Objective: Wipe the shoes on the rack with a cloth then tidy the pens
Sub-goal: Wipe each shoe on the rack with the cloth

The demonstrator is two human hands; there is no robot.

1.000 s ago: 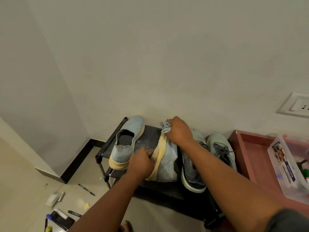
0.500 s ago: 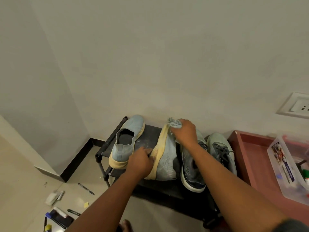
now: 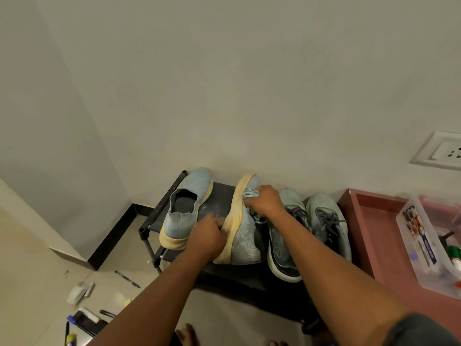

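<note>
A black shoe rack (image 3: pixel 219 199) stands against the wall with several shoes on top. My left hand (image 3: pixel 208 237) grips the heel end of a light blue knit shoe (image 3: pixel 243 233), tipped on its side so its yellowed sole faces left. My right hand (image 3: pixel 264 202) holds a bunched light blue cloth (image 3: pixel 249 193) against the toe end of that shoe. Its mate (image 3: pixel 188 208) sits upright at the left. A grey laced pair (image 3: pixel 324 221) lies at the right. Pens (image 3: pixel 127 279) lie on the floor below left.
A reddish-brown table (image 3: pixel 374 236) at the right holds a clear plastic box (image 3: pixel 424 245) with markers. A wall socket (image 3: pixel 439 151) is above it. Small items and a dark case (image 3: pixel 84 320) are scattered on the floor at lower left. My bare toes show at the bottom.
My right hand with the cloth has slid from the sole edge over to the upper side near the toe. The tipped shoe has shifted slightly. My left hand keeps its grip.
</note>
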